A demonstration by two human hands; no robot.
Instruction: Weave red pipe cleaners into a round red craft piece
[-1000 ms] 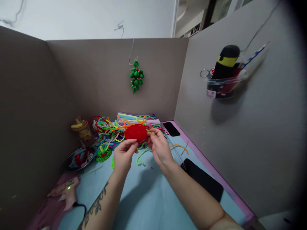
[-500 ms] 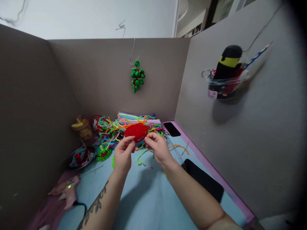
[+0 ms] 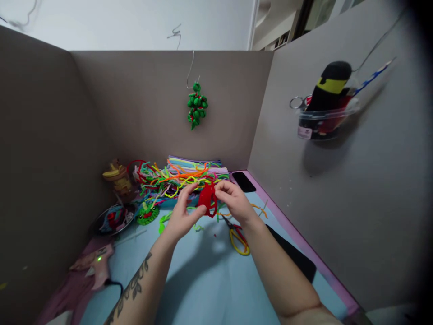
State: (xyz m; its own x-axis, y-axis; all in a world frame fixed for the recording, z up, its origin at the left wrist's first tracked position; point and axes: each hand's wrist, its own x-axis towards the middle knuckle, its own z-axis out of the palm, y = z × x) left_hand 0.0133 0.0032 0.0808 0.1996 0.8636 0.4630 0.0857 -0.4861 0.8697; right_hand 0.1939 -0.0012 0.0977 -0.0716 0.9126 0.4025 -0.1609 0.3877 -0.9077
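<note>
1. Landmark: the heap of fuzzy stems point(image 3: 158, 174). The red piece point(image 3: 204, 199) is held in front of its right part, turned partly edge-on, gaps showing along its right side.
2. Right hand point(image 3: 233, 198), in front of the heap's right end: thumb and forefinger together, clamped on the red piece's right edge. This pinch probably bears most of the weight.
3. Left hand point(image 3: 184, 214), in front of the heap's middle: fingers and thumb spread apart, thumb tip at the piece's lower left; firm contact cannot be confirmed. The spread presumably leaves the piece free to turn.
4. Scissors point(image 3: 232, 227), nearer the wearer than the heap, lie beside the right forearm, likely for quick reach.
5. Glue gun point(image 3: 100, 271), left of and nearer than the heap, green light showing; presumably parked clear of both hands.
</note>
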